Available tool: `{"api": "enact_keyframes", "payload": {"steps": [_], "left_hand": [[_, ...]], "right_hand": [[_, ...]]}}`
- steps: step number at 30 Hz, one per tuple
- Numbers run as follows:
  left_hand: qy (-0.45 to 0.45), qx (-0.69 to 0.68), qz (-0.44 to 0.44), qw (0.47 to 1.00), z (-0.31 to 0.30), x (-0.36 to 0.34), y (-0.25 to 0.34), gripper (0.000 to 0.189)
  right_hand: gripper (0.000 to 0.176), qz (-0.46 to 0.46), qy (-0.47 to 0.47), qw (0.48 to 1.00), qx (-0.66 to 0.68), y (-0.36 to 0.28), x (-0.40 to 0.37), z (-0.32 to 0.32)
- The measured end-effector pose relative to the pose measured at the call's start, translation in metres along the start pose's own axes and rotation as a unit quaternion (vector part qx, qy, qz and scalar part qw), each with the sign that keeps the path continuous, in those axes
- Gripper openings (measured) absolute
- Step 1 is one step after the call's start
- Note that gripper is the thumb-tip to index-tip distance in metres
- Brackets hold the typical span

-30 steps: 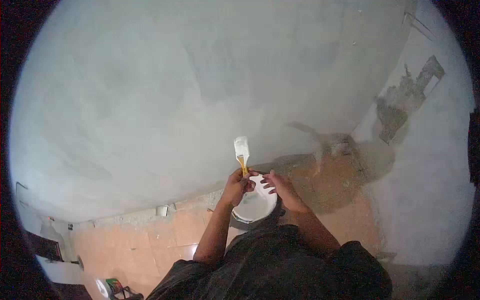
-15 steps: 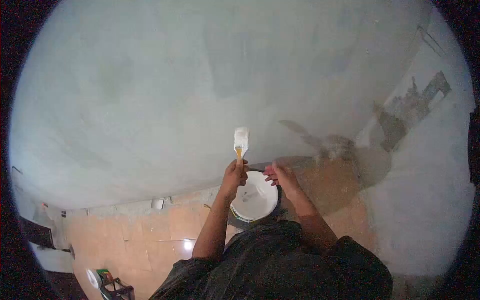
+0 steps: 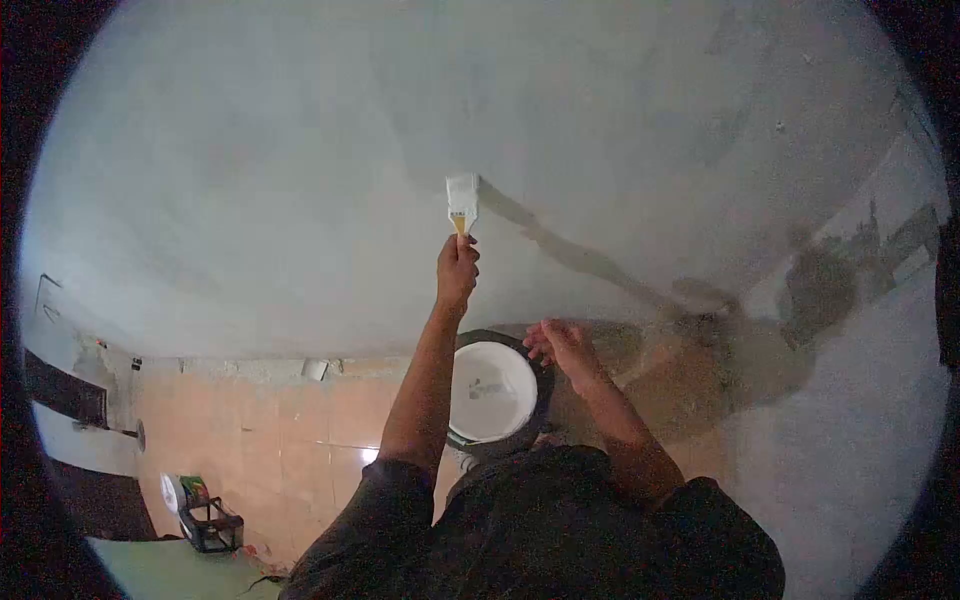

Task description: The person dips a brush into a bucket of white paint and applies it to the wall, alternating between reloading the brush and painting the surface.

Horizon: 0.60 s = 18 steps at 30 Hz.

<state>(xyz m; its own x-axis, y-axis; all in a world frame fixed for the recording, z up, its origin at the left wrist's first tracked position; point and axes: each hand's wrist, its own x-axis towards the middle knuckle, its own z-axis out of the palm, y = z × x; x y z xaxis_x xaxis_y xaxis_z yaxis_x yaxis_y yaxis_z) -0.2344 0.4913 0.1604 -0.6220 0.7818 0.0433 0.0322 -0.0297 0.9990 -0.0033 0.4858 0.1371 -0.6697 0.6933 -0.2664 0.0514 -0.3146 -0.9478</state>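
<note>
My left hand [image 3: 458,271] is wrapped round the handle of a flat paintbrush [image 3: 462,201], whose white-coated bristles point up and lie against or close to the grey-white wall [image 3: 300,180]. The brush casts a long shadow to its right. Lower down, a round white bucket [image 3: 492,392] with pale contents stands before my body. My right hand [image 3: 560,348] hovers by the bucket's upper right rim, its fingers apart and slightly curled, holding nothing.
Orange-tan floor tiles [image 3: 280,430] run along the wall's foot, where a small pale piece [image 3: 315,369] lies. At lower left are a black frame-like object [image 3: 212,526] and a white and green container [image 3: 183,492]. Another wall [image 3: 830,440] rises at the right.
My left hand has moved up with the brush, from above the bucket to higher on the wall. My right hand stays near the bucket. The view has shifted somewhat.
</note>
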Motion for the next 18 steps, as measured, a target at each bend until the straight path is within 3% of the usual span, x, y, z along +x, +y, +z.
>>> {"api": "enact_keyframes", "payload": {"steps": [3, 5, 7, 9, 11, 16, 18], "left_hand": [[-0.001, 0.043, 0.061, 0.997, 0.005, 0.017, -0.029, 0.033], [0.001, 0.026, -0.021, 0.999, 0.016, 0.010, -0.031, 0.032], [0.008, 0.052, -0.022, 0.998, 0.018, 0.005, -0.058, 0.032], [-0.016, -0.026, -0.126, 0.992, 0.016, -0.003, -0.086, 0.032], [0.001, -0.010, -0.224, 0.975, 0.013, -0.006, -0.110, 0.030], [-0.010, -0.019, -0.281, 0.959, -0.005, -0.002, -0.077, 0.034], [-0.032, -0.014, -0.220, 0.975, -0.011, 0.004, -0.015, 0.036]], "right_hand": [[0.041, 0.001, 0.001, 1.000, -0.002, 0.002, 0.003, -0.011], [0.041, 0.006, -0.001, 1.000, 0.001, -0.002, 0.005, -0.018], [0.042, 0.015, -0.003, 1.000, 0.006, 0.005, 0.001, -0.023], [0.043, 0.018, -0.004, 1.000, -0.003, 0.003, -0.002, -0.025], [0.042, 0.016, -0.009, 1.000, -0.004, -0.007, -0.005, -0.027], [0.041, 0.011, -0.004, 1.000, 0.003, -0.029, -0.021, -0.016], [0.039, 0.042, 0.016, 0.999, -0.021, -0.038, -0.025, -0.008]]}}
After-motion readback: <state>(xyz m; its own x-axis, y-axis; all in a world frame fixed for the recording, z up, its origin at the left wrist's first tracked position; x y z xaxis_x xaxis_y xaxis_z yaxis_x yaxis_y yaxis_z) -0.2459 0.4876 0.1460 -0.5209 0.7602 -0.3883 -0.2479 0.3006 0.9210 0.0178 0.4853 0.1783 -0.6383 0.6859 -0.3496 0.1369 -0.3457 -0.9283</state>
